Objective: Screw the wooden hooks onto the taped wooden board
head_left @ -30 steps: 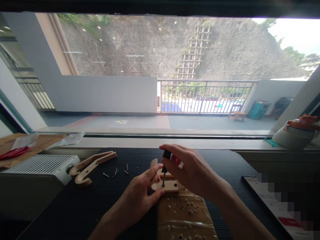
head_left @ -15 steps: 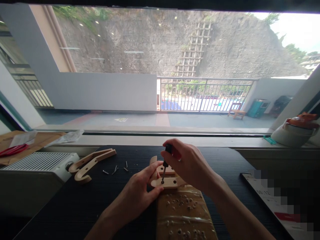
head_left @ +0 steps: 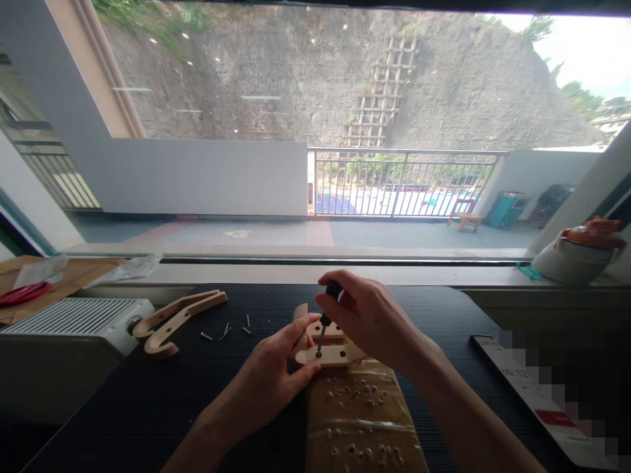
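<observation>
My right hand (head_left: 367, 318) is wrapped round the handle of a screwdriver (head_left: 323, 332), its shaft pointing down into a hole of a light wooden hook (head_left: 330, 355). My left hand (head_left: 273, 361) grips the rounded end of that hook between thumb and fingers. Behind it lies another wooden piece (head_left: 328, 330) with holes, partly hidden by my hands. Both pieces rest on a brown, tape-wrapped block (head_left: 362, 410) whose top is pitted with many small holes.
Loose wooden hooks (head_left: 172, 325) lie at the left of the black table (head_left: 123, 407), with several screws (head_left: 225, 332) beside them. A phone-like device (head_left: 530, 394), partly pixelated, lies at right. A radiator (head_left: 79, 318) stands left; a pot (head_left: 576, 253) sits on the windowsill.
The whole view has shifted slightly. The screwdriver stays in the hook's hole, and both hands keep nearly the same grip.
</observation>
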A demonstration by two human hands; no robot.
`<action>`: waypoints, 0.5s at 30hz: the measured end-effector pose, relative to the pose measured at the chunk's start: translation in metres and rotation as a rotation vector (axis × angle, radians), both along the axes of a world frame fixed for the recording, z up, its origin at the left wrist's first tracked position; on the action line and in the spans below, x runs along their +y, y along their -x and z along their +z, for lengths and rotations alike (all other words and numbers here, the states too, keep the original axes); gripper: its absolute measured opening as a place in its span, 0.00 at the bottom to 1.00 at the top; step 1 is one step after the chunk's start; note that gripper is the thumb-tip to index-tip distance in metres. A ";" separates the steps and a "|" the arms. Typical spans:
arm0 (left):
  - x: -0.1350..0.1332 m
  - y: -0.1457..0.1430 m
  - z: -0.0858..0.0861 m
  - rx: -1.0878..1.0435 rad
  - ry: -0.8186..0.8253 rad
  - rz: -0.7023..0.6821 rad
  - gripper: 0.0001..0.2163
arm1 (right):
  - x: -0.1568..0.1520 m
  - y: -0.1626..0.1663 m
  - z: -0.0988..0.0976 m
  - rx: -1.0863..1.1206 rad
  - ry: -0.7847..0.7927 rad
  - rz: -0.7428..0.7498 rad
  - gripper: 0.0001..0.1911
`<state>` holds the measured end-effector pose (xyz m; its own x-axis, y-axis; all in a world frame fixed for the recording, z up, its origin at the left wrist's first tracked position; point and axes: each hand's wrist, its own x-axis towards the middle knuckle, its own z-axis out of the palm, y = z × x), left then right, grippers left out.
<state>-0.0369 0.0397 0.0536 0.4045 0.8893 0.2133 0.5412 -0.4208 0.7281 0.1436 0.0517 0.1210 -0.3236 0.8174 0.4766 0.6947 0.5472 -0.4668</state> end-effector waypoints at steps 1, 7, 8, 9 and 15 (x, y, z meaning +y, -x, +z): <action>0.000 0.000 0.001 -0.003 -0.002 -0.003 0.27 | -0.002 0.000 0.001 0.013 0.020 0.061 0.12; -0.001 0.000 0.001 -0.008 -0.001 -0.017 0.27 | -0.001 0.000 0.001 0.042 0.063 0.102 0.11; -0.001 0.001 0.000 -0.007 0.000 -0.016 0.27 | 0.001 -0.001 0.000 0.044 0.049 0.062 0.10; -0.001 0.001 -0.001 -0.005 -0.001 -0.011 0.27 | 0.004 -0.001 -0.002 0.048 0.038 0.022 0.09; 0.001 0.001 -0.004 0.000 -0.005 0.000 0.27 | 0.008 0.000 -0.007 0.065 0.014 -0.085 0.09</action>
